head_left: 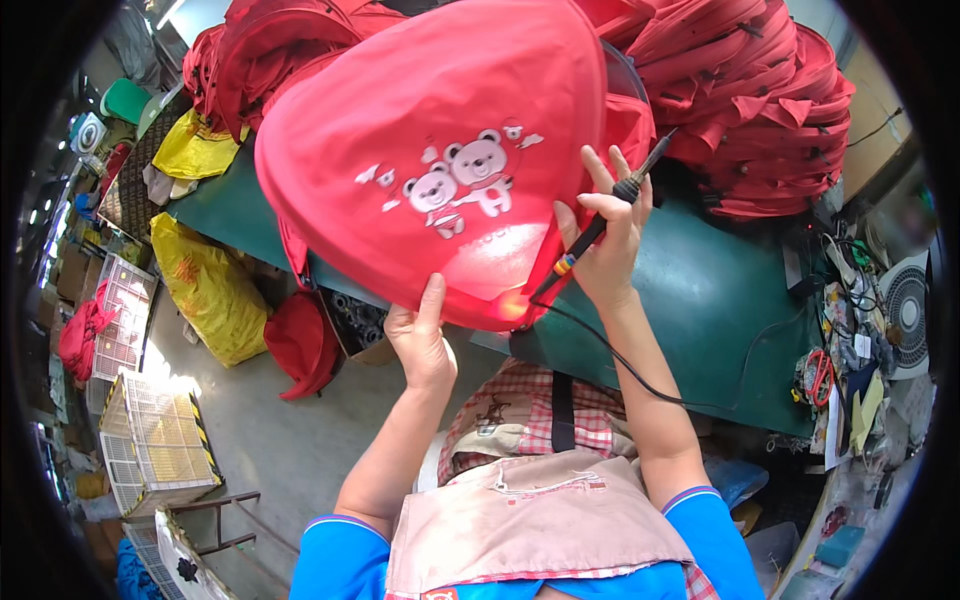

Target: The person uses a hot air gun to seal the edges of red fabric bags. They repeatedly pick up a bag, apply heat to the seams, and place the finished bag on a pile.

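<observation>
A large red fabric cover (340, 180), rounded at its corners and printed with two white bears, is raised over the front edge of the green table (700, 290). My left hand (421, 345) pinches its lower edge, thumb on the front face and fingers behind it. Beside its right edge is my right hand (607, 235), with a black soldering iron (592, 232) lodged among its partly spread fingers. The iron's tip slants up and away to the right. From its lower end a black cord runs past my right forearm toward the table.
Tall heaps of red fabric covers (750, 100) rise at the back right and back left. Left on the floor are a yellow bag (205, 290) and wire crates (155, 440). Cables, red-handled scissors (820, 377) and a white fan (907, 312) crowd the right side.
</observation>
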A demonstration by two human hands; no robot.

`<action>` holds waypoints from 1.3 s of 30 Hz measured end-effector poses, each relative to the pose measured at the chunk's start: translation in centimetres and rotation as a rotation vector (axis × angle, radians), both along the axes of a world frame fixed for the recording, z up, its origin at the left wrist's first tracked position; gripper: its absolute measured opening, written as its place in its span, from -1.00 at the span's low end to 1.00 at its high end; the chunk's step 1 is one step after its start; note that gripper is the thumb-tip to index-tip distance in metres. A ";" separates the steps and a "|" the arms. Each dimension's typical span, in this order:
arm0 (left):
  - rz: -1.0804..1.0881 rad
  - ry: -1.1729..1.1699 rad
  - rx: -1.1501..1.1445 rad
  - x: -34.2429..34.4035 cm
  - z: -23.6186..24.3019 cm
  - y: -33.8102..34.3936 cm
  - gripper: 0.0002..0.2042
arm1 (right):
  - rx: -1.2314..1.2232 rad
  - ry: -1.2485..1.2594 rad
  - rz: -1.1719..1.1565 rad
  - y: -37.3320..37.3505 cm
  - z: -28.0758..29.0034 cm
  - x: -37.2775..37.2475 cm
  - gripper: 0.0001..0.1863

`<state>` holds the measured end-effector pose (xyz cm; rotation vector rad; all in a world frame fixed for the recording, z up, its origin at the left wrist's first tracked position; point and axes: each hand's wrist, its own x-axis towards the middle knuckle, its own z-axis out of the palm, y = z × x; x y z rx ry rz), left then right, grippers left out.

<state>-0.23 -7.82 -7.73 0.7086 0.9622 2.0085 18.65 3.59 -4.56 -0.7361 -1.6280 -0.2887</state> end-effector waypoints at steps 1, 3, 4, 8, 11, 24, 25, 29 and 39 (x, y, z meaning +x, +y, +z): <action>0.042 0.094 0.018 0.1 0.3 0.4 -0.82 | -0.014 0.035 0.014 -0.1 -0.1 0.6 -0.71; -0.068 0.393 -0.068 -0.8 1.9 0.7 -0.81 | -0.077 0.128 0.020 -1.3 -0.2 1.4 -0.73; -0.125 0.541 -0.112 -1.2 2.6 1.2 -0.81 | -0.223 0.295 0.233 -3.5 -0.2 1.5 -0.74; -0.208 0.592 -0.146 -0.3 3.9 4.4 -0.76 | -0.519 0.150 0.468 -12.0 1.4 1.6 -0.69; -0.274 0.593 -0.068 0.0 4.1 6.1 -0.75 | -0.586 0.086 0.540 -14.1 1.5 0.5 -0.72; -0.140 0.753 -0.026 1.2 3.6 6.2 -0.79 | -0.866 0.097 0.477 -11.1 1.8 -0.7 -0.79; -0.144 0.751 -0.023 0.9 3.5 6.3 -0.79 | -1.015 0.168 0.577 -10.7 3.5 -0.1 -0.73; -0.153 0.658 -0.033 0.3 2.9 6.2 -0.80 | -1.342 0.179 0.895 -8.1 8.0 6.0 -0.68; 0.028 0.252 0.158 0.6 3.8 6.3 -0.52 | -0.230 0.784 0.381 7.1 0.0 -1.4 -0.71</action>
